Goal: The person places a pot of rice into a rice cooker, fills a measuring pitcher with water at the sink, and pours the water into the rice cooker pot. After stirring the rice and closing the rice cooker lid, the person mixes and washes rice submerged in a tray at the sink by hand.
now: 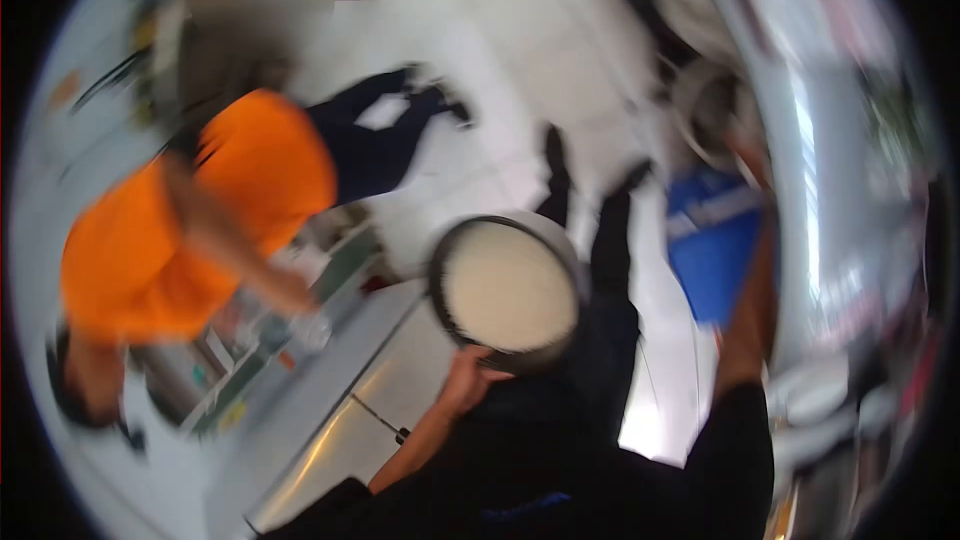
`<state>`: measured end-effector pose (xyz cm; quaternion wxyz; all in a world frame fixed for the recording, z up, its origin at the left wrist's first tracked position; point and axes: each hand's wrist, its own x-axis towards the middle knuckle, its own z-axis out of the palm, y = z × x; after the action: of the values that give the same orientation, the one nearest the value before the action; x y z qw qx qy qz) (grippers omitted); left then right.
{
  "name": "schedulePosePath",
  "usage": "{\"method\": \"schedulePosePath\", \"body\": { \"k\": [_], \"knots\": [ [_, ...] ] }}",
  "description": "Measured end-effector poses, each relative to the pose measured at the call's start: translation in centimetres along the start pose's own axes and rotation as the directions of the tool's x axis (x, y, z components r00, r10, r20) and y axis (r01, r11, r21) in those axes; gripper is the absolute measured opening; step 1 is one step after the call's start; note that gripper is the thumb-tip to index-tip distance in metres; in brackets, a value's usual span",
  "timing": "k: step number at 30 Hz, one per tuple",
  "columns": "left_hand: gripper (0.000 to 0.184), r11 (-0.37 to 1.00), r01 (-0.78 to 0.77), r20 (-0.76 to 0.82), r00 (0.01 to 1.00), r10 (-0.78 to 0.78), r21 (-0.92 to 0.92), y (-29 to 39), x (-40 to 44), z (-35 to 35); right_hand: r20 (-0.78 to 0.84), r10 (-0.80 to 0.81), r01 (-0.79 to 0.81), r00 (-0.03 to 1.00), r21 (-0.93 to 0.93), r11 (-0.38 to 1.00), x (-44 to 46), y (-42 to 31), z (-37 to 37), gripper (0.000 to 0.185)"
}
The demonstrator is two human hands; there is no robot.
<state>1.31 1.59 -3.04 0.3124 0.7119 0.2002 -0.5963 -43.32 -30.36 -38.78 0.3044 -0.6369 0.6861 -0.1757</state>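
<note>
My left hand (465,383) is closed on the rim of a round, dark-edged pot (567,245), held in front of my body. Pale, fine-textured contents (510,287), which look like rice, fill most of its opening. On the other side, my right arm stretches far forward along the shiny metal counter. My right hand (757,162) is near a round metal pot (705,110). Blur and the lens edge hide its fingers, so I cannot tell whether it touches that pot.
A co-worker in an orange shirt (270,165) stands at left, one hand (290,292) over a counter (345,325) with small items. A blue container (715,240) is below my right arm. A metal counter (830,190) curves along the right. Pale floor tiles (480,20) lie ahead.
</note>
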Motion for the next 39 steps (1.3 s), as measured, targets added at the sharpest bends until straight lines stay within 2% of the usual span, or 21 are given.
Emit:
{"method": "schedulePosePath", "body": {
  "k": [4, 9, 11, 13, 16, 18, 19, 20, 22, 24, 25, 26, 27, 30, 34, 37, 39],
  "knots": [
    [0.034, 0.993, -0.077, -0.018, 0.997, 0.079, 0.095, 1.1, -0.8, 2.4, -0.128, 0.072, -0.07, 0.989, 0.019, 0.997, 0.5, -3.6, -4.0, 0.059],
    [0.047, 0.995, -0.067, -0.027, 0.997, 0.069, 0.079, 0.9, 1.7, 2.5, -0.197, 0.122, -0.115, 0.973, 0.046, 0.992, 1.3, -5.5, -7.4, 0.056],
    [0.049, 0.988, -0.054, -0.015, 0.998, 0.057, 0.147, 0.7, 3.2, 2.2, -0.219, 0.13, -0.122, 0.967, 0.047, 0.991, 1.9, -5.6, -8.0, 0.055],
    [0.049, 0.98, -0.06, 0.001, 0.998, 0.061, 0.188, 0.9, 4.7, 3.8, -0.224, 0.129, -0.121, 0.966, 0.053, 0.991, 2.6, -5.8, -7.8, 0.053],
    [0.046, 0.969, -0.075, 0.126, 0.991, 0.046, 0.235, 1.3, 9.0, 5.7, -0.209, 0.141, -0.128, 0.968, 0.075, 0.989, 3.3, -6.0, -7.8, 0.052],
    [0.043, 0.96, -0.126, 0.102, 0.989, 0.103, 0.249, 1.3, 12.2, 8.5, -0.191, 0.161, -0.143, 0.968, 0.103, 0.984, 3.9, -6.0, -8.0, 0.051],
    [0.044, 0.954, -0.103, 0.123, 0.99, 0.071, 0.282, 1.6, 14.1, 10.1, -0.188, 0.167, -0.148, 0.968, 0.111, 0.983, 4.2, -6.0, -8.4, 0.05],
    [0.045, 0.946, -0.084, 0.145, 0.989, 0.04, 0.313, 2.0, 16.2, 11.9, -0.183, 0.178, -0.156, 0.967, 0.127, 0.98, 4.4, -5.9, -8.5, 0.05],
    [0.048, 0.911, -0.152, 0.317, 0.948, 0.025, 0.383, 3.4, 19.8, 16.0, -0.17, 0.206, -0.178, 0.964, 0.165, 0.97, 4.7, -5.7, -8.9, 0.049],
    [0.053, 0.922, -0.196, 0.505, 0.863, 0.0, 0.334, 2.3, 25.7, 19.0, -0.171, 0.231, -0.198, 0.958, 0.19, 0.962, 4.8, -5.8, -9.6, 0.048],
    [0.055, 0.924, -0.226, 0.54, 0.841, 0.025, 0.308, 1.7, 27.6, 21.0, -0.177, 0.221, -0.195, 0.959, 0.151, 0.969, 4.8, -5.7, -9.8, 0.048],
    [0.057, 0.924, -0.256, 0.572, 0.819, 0.052, 0.283, 1.1, 29.1, 23.3, -0.178, 0.165, -0.161, 0.97, 0.037, 0.986, 4.6, -5.7, -9.9, 0.047],
    [0.06, 0.916, -0.275, 0.572, 0.818, 0.063, 0.292, 1.1, 30.0, 25.7, -0.228, 0.046, -0.096, 0.973, -0.213, 0.972, 4.7, -6.0, -10.2, 0.045],
    [0.067, 0.908, -0.302, 0.582, 0.809, 0.083, 0.29, -0.2, 33.0, 31.0, -0.296, 0.093, -0.165, 0.951, -0.23, 0.959, 4.6, -5.8, -10.6, 0.044],
    [0.071, 0.873, -0.422, 0.618, 0.762, 0.193, 0.247, -0.7, 35.1, 35.9, -0.387, 0.138, -0.232, 0.912, -0.208, 0.95, 4.9, -6.8, -10.3, 0.039],
    [0.071, 0.849, -0.453, 0.631, 0.75, 0.198, 0.272, -1.2, 36.6, 38.5, -0.416, 0.158, -0.26, 0.896, -0.201, 0.945, 5.2, -7.4, -10.2, 0.035],
    [0.066, 0.831, -0.434, 0.597, 0.786, 0.161, 0.347, -1.0, 37.2, 40.4, -0.413, 0.144, -0.245, 0.899, -0.203, 0.948, 5.2, -7.1, -10.3, 0.034]
  ]
}}
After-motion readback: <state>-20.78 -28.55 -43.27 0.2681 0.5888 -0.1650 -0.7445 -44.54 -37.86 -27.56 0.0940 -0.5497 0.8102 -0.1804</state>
